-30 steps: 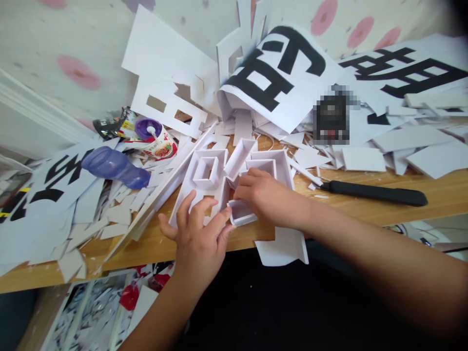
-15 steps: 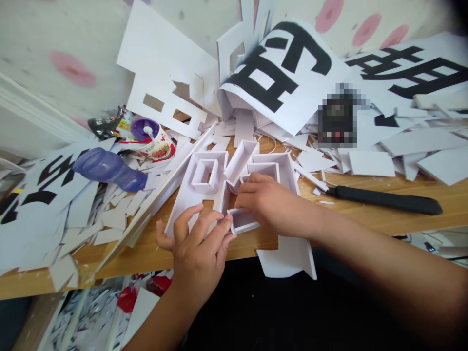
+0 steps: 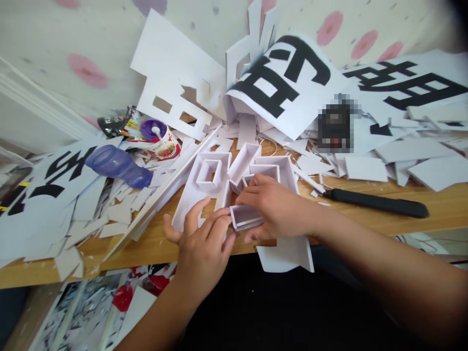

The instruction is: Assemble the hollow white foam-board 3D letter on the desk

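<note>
A hollow white foam-board character with raised walls lies on the wooden table in front of me. My right hand grips the small open box section at its near side, fingers over the back wall and thumb at the front. My left hand pinches the left corner of that same section with thumb and forefinger, its little finger stretched out to the left. A slanted walled piece stands just behind. My right hand hides part of the character. A loose L-shaped white piece overhangs the table's front edge.
A black-handled cutter lies at right. Purple bottle and paper cup stand left among white offcuts. A long board strip leans diagonally. Sheets with black characters lie behind, beside a pixelated dark object.
My right thumb has come down to the front of the box section, and the section's near wall shows more. My left hand stays at its corner. The view has shifted slightly.
</note>
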`<action>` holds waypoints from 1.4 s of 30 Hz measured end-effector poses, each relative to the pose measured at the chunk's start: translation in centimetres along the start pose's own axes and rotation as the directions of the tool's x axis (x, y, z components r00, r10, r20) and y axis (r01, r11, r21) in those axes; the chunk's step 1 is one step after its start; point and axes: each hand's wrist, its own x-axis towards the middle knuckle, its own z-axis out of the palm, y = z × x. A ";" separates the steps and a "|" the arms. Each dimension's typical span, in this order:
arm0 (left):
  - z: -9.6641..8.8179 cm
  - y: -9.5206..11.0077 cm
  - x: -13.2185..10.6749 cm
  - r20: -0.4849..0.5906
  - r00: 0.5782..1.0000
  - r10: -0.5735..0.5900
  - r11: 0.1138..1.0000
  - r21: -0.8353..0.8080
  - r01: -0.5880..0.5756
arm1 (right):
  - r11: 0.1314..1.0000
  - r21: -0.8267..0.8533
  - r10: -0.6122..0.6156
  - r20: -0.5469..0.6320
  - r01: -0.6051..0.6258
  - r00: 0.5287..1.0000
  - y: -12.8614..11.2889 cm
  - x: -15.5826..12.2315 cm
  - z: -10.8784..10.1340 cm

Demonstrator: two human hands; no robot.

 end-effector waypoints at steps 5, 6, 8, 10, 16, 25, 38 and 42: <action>-1.9 1.5 -1.6 -0.150 0.986 0.070 0.987 -0.136 -0.091 | 0.996 -0.067 0.053 0.001 -0.053 0.999 -0.2 0.3 0.3; -2.1 1.8 -2.4 -0.170 0.982 0.085 0.969 -0.214 -0.121 | 0.996 -0.070 0.056 0.002 -0.056 0.998 -0.2 0.3 0.3; -2.3 2.2 -4.3 -0.069 0.994 0.079 0.921 -0.378 -0.100 | 0.996 -0.070 0.054 0.007 -0.054 0.999 -0.2 0.3 0.3; -2.0 2.4 -5.9 0.099 0.994 0.047 0.892 -0.451 0.003 | 0.996 -0.062 0.062 0.005 -0.062 0.998 -0.2 0.3 0.3; 0.4 2.0 -7.7 0.357 0.933 -0.041 0.801 -0.547 0.244 | 0.998 -0.028 0.064 0.004 -0.064 0.998 -0.4 0.3 0.2; 2.0 2.4 -6.6 0.324 0.944 -0.058 0.692 -0.669 0.272 | 0.999 -0.029 0.041 0.011 -0.040 0.999 -0.2 0.3 0.3; 3.3 2.6 -6.1 0.328 0.938 -0.111 0.696 -0.648 0.309 | 0.997 -0.030 0.073 0.060 -0.072 0.996 -0.6 0.4 -0.1; 3.3 2.6 -5.9 0.378 0.916 -0.135 0.657 -0.658 0.368 | 0.997 -0.031 0.069 0.059 -0.068 0.996 -0.4 0.5 0.0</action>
